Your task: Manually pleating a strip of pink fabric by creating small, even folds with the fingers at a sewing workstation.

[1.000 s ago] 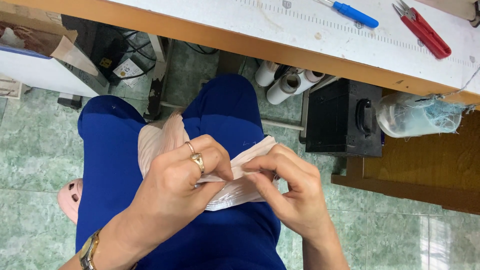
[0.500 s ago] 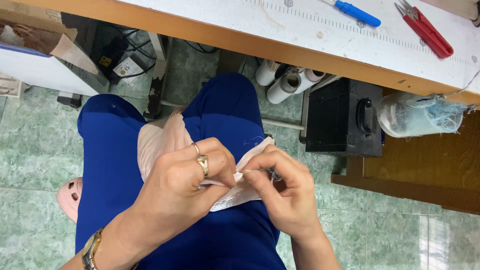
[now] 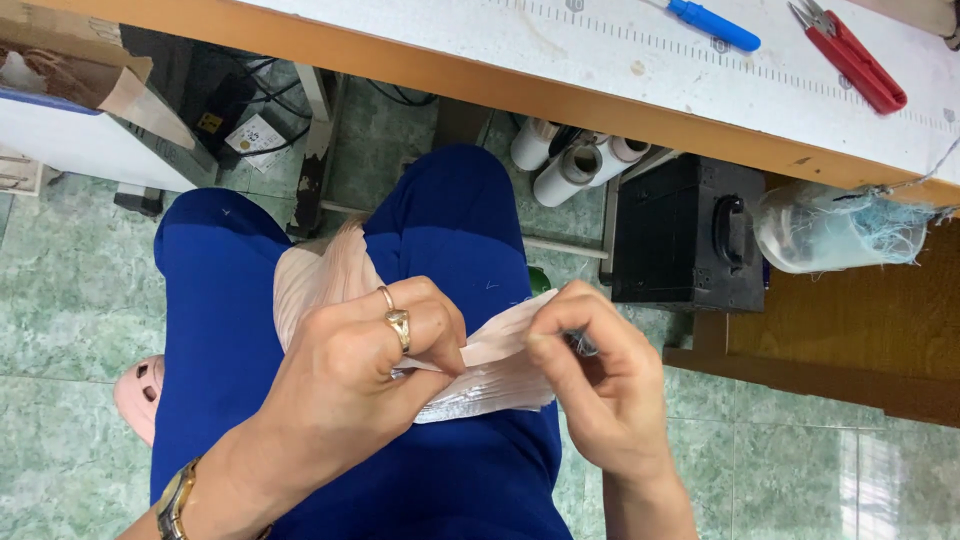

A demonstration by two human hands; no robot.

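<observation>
A pale pink pleated piece of fabric [image 3: 320,270] lies over my lap, on blue trousers [image 3: 210,300]. My left hand [image 3: 370,360], with two rings and a wrist watch, pinches the fabric near its middle. My right hand [image 3: 600,380] is closed at the fabric's right edge, its fingers curled around a small dark tool whose tip barely shows; what it is I cannot tell. The two hands are close together, nearly touching.
A work table [image 3: 560,100] with a white ruled top runs across the top, carrying a blue-handled tool [image 3: 712,24] and red snips [image 3: 850,55]. Under it are thread cones [image 3: 575,165], a black box [image 3: 690,235], a clear bag of thread scraps [image 3: 840,225] and a cardboard box [image 3: 70,70]. Green tile floor.
My right hand has curled tighter and shifted slightly right along the fabric's edge. My left hand keeps its pinch in about the same place.
</observation>
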